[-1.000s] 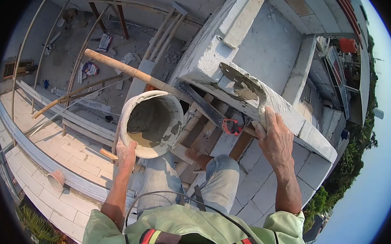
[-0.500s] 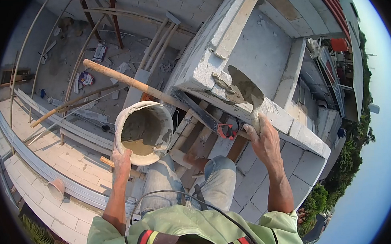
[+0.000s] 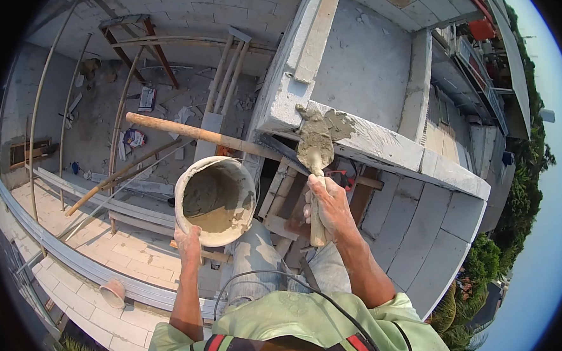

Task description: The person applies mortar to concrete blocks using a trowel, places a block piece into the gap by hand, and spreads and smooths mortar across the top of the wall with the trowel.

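Note:
My left hand (image 3: 188, 241) is closed on the near rim of a pale bucket (image 3: 182, 203), which is tilted so that its inside shows. Grey wet mortar (image 3: 216, 220) lies in it. In my right hand (image 3: 332, 208) is the wooden handle of a trowel (image 3: 315, 145), its blade coated with mortar and pointing away from me. The blade's tip is at the corner of a white block wall (image 3: 387, 141). Beside the blade, a patch of mortar (image 3: 342, 125) is spread on the wall's top.
A wooden pole (image 3: 190, 131) slants behind the bucket. Under my right hand, a red-and-black tool (image 3: 341, 178) is partly hidden. A small bucket (image 3: 113, 293) stands on the ledge at left. Bamboo poles (image 3: 77, 97) rise over the littered floor below, a drop from here.
My right hand has moved left and turned the trowel, so its mortar-covered face now shows. Mortar now lies spread on the wall top, right of the blade. My left hand still holds the bucket.

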{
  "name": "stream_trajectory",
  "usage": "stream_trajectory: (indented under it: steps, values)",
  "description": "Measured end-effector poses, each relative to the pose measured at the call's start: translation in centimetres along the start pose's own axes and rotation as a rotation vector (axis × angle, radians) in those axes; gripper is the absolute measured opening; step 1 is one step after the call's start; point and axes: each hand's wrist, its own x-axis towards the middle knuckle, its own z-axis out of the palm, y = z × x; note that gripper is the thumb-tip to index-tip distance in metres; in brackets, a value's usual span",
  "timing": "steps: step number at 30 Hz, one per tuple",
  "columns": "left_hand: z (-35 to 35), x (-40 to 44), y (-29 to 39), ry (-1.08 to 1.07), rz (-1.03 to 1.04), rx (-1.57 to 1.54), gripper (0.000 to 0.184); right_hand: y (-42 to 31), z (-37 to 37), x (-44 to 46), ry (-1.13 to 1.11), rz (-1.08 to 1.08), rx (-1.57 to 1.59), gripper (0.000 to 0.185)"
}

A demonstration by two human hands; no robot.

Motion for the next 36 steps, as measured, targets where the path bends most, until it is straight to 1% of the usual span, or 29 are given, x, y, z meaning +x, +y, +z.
stream_trajectory:
  steps: [2,3,5,8,9,12,14,16,18,21,23,25,27,30,32,36]
  values:
    - [-0.3,0.6,-1.6,0.015,0.07,0.005,0.058,-0.7,0.4,0.7,0.007,-0.012,-0.044,0.041]
    - [-0.3,0.5,-1.2,0.012,0.07,0.006,0.058,-1.0,0.6,0.9,0.014,-0.026,-0.094,0.041]
    - [0.0,0.1,-0.1,0.025,0.035,-0.026,0.058,-1.6,0.4,0.6,0.02,-0.025,-0.13,0.042]
    - [0.1,0.0,-0.1,0.03,0.012,-0.018,0.058,-2.3,-0.8,-0.1,0.003,-0.031,-0.283,0.039]
    - [0.1,-0.2,0.1,0.031,0.012,-0.017,0.058,-2.4,-1.1,-0.5,0.002,-0.03,-0.282,0.039]
    - [0.3,-0.5,0.6,0.03,-0.01,-0.069,0.056,-2.5,-2.0,-1.3,0.061,-0.043,-0.328,0.039]
    - [0.4,-0.7,0.5,0.035,-0.044,-0.075,0.053,-2.9,-1.7,-1.5,0.065,-0.052,-0.286,0.04]
    - [0.6,-0.7,0.6,0.034,-0.031,-0.085,0.052,-3.3,-1.5,-1.1,0.066,-0.064,-0.242,0.04]
    - [0.5,-0.6,0.3,0.029,-0.017,-0.085,0.051,-3.6,-1.1,-0.2,-0.057,-0.013,-0.127,0.039]
    - [0.1,-0.2,-0.1,0.04,-0.059,0.008,0.053,-2.7,-0.9,1.5,-0.105,-0.03,-0.151,0.038]
    - [-0.1,-0.3,0.8,-0.013,-0.059,-0.006,0.064,-1.8,-1.7,2.1,-0.117,-0.047,-0.102,0.04]
    - [-0.3,0.0,0.7,-0.013,-0.054,0.025,0.064,-1.2,-2.7,1.7,-0.037,-0.029,-0.109,0.038]
    - [-0.4,0.2,0.5,-0.017,-0.048,0.057,0.063,-0.9,-3.3,1.1,-0.026,-0.015,-0.098,0.037]
    - [-0.2,0.4,1.0,-0.048,0.016,-0.004,0.062,-1.3,-3.3,0.0,0.006,-0.002,-0.139,0.037]
    - [-0.1,-0.1,1.5,-0.034,0.062,-0.016,0.056,-1.1,-3.0,-0.5,0.102,-0.062,-0.261,0.039]
    - [-0.4,0.1,1.2,-0.059,0.071,-0.037,0.057,-0.6,-2.6,-0.6,0.194,-0.094,-0.2,0.04]
